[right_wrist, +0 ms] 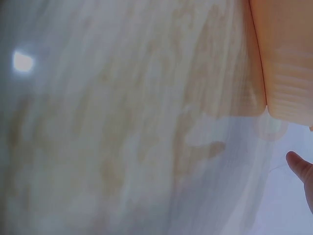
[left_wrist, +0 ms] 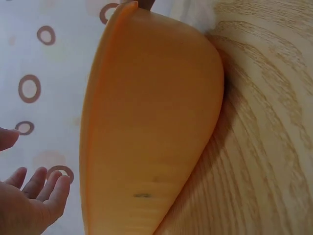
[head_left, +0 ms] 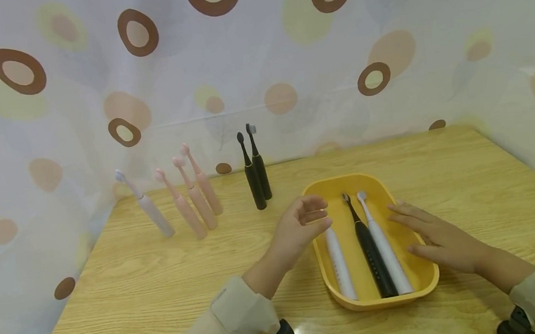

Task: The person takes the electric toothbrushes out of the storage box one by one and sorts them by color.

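A yellow plastic tray (head_left: pixel 332 295) holds a white electric toothbrush (head_left: pixel 340 264) on its left side. A black electric toothbrush (head_left: pixel 372 253) and another white electric toothbrush (head_left: pixel 389 254) lie side by side nearer its right. My left hand (head_left: pixel 297 230) hovers by the tray's left rim, fingers loosely bent, overlapping the head of the left white toothbrush in the head view. Nothing is between those fingers in the left wrist view. At the right rim is my right hand (head_left: pixel 441 236), fingers extended over the edge and holding nothing; its thumb (right_wrist: pixel 299 169) shows in the right wrist view.
Three pink electric toothbrushes (head_left: pixel 188 216) stand at the back left of the wooden table (head_left: pixel 131 306), beside a pale lilac one (head_left: pixel 156 215). Two black electric toothbrushes (head_left: pixel 255 185) stand upright at the back middle. A patterned curtain (head_left: pixel 258 56) hangs behind the table.
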`<state>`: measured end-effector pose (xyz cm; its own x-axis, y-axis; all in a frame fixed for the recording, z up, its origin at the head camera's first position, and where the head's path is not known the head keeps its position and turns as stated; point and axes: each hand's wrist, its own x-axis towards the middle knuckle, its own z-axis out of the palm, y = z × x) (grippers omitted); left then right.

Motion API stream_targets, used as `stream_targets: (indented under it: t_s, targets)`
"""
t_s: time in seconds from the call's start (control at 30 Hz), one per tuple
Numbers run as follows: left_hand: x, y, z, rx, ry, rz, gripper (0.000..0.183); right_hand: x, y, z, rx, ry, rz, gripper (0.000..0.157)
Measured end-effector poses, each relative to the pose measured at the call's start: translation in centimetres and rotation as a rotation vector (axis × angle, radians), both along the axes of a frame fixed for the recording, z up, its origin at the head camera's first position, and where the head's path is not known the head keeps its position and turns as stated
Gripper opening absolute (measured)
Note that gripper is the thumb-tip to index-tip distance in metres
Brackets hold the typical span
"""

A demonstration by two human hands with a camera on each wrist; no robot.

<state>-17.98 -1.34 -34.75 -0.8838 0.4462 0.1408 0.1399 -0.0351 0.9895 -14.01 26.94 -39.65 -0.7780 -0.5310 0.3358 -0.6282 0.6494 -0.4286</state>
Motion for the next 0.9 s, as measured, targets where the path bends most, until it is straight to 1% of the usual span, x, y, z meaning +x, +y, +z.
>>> stream_targets:
  t_s: [0.17, 0.33, 0.47, 0.57, 0.73, 0.9]
  targets:
    - [0.0, 1.0, -0.5, -0.006, -0.058, -0.051, 0.035, 0.1, -0.1, 0.3, 0.002, 0.014, 0.007, 0.058]
    - [-0.2, 1.9, -1.1, -0.009, -0.069, -0.091, 0.036, 0.2, -0.1, 0.4, -0.003, 0.003, 0.002, 0.061]
    - [-0.3, 2.4, -1.3, -0.008, -0.094, -0.097, 0.039, 0.2, -0.1, 0.3, -0.005, -0.009, -0.006, 0.062]
    - [-0.4, 2.6, -1.4, -0.020, -0.098, -0.095, 0.039, 0.1, -0.1, 0.2, -0.001, -0.020, -0.017, 0.062]
    - [-0.8, 3.1, -1.5, -0.083, -0.069, -0.088, 0.040, 0.1, -0.1, 0.2, 0.003, -0.023, -0.026, 0.061]
    - [-1.5, 3.9, -1.6, -0.202, -0.059, -0.071, 0.043, 0.3, -0.1, 0.3, -0.001, -0.048, -0.043, 0.061]
